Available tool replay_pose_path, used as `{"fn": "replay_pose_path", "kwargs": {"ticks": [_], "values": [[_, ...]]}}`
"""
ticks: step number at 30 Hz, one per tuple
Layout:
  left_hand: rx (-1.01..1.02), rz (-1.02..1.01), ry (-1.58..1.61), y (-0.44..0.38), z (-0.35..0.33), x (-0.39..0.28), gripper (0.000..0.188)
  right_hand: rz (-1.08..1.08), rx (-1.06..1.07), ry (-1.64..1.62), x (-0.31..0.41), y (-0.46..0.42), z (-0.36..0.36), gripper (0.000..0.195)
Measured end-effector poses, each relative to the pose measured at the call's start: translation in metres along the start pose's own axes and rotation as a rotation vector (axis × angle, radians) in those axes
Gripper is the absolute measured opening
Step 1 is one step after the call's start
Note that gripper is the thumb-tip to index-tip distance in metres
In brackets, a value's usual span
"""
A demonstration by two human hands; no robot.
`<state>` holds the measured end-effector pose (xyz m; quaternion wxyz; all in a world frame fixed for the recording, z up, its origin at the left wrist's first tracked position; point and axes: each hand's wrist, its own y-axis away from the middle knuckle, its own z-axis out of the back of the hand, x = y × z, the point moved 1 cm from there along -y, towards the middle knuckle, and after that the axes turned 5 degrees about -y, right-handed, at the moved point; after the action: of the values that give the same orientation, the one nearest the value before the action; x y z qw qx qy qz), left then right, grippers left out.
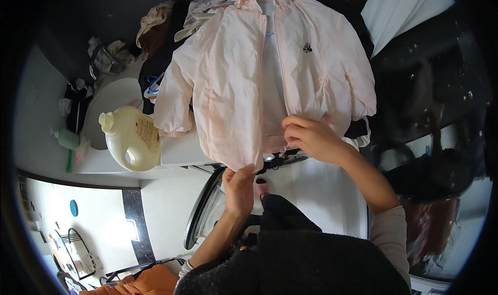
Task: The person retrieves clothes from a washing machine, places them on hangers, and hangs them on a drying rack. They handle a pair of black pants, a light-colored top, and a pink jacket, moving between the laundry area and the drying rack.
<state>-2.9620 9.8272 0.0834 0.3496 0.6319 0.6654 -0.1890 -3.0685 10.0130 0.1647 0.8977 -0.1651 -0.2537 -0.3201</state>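
A pale pink zip jacket (233, 89) is spread out before me with its front unzipped and its mesh lining (274, 73) showing. A small cartoon patch (307, 47) decorates the right chest in this view. My left hand (240, 186) pinches the bottom corner of the left-side front panel. The fingers of my right hand (311, 137) are curled on the lower edge of the other panel. Just below those fingertips dangles a small pale zipper pull (283, 151). What exactly lies inside the right fingers is hidden.
Left of the jacket, a cream detergent jug (136, 139) stands beside a white sink (99, 112) with a faucet (103, 59). More clothes (155, 19) lie behind. A round glass appliance door (206, 209) hangs open beneath the counter. Dark reflective glass (424, 100) borders the right.
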Motion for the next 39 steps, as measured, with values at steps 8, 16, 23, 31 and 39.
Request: {"fn": "replay_pose_path", "kwargs": {"ticks": [8,16,23,31,39], "values": [[0.147,0.278,-0.109,-0.015,-0.003,-0.008,0.029,-0.026,0.039,-0.315,0.023,0.002,0.015,0.010],[0.097,0.413,-0.150,-0.030,-0.022,-0.019,0.024,-0.002,-0.053,-0.466,0.026,0.008,0.010,0.007],[0.019,0.247,-0.285,-0.031,-0.031,0.001,0.029,-0.015,-0.065,-0.445,0.016,0.017,0.001,0.008],[0.134,0.001,-0.279,-0.028,-0.045,-0.007,0.039,-0.048,-0.107,-0.396,0.016,0.025,-0.005,0.009],[0.149,-0.150,-0.458,-0.022,-0.055,-0.018,0.038,-0.108,-0.094,-0.361,0.018,0.022,-0.002,0.007]]}}
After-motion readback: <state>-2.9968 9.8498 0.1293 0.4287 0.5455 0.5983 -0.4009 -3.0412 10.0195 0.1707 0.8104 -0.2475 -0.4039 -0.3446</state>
